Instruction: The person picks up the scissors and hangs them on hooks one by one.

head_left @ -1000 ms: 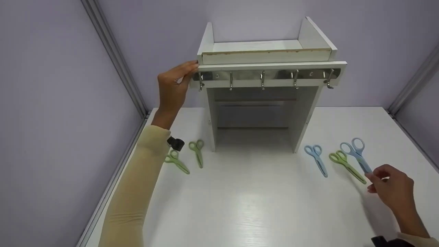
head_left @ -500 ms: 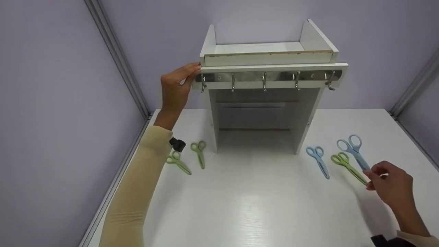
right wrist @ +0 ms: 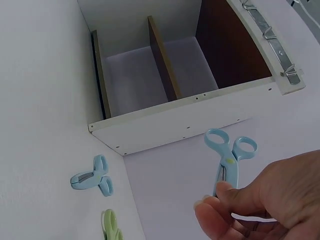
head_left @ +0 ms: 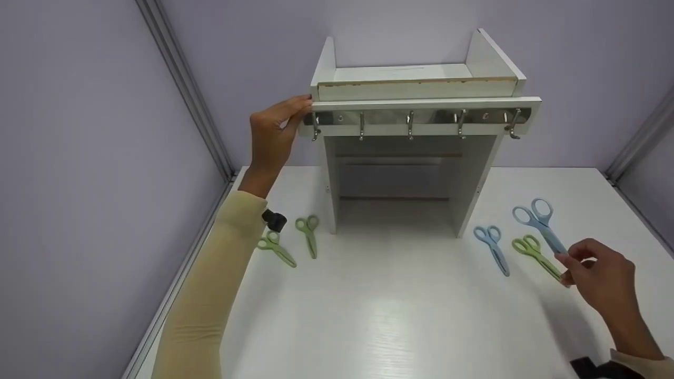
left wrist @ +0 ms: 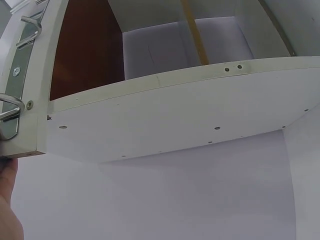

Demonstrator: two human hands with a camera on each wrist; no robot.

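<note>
While her left hand [head_left: 271,138] is pressing its fingers against the end of the hook rail [head_left: 416,117] on the white shelf unit [head_left: 405,158], her right hand [head_left: 600,281] is pinching the blade end of the blue scissors [head_left: 541,223], lifting them clear of the table [head_left: 379,316], beside the green scissors [head_left: 536,253].

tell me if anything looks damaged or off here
Only small wear: the front edge of the white shelf unit's top tray shows a chipped, brownish line. Otherwise the hooks hang straight and the scissors lie flat on the table.
</note>
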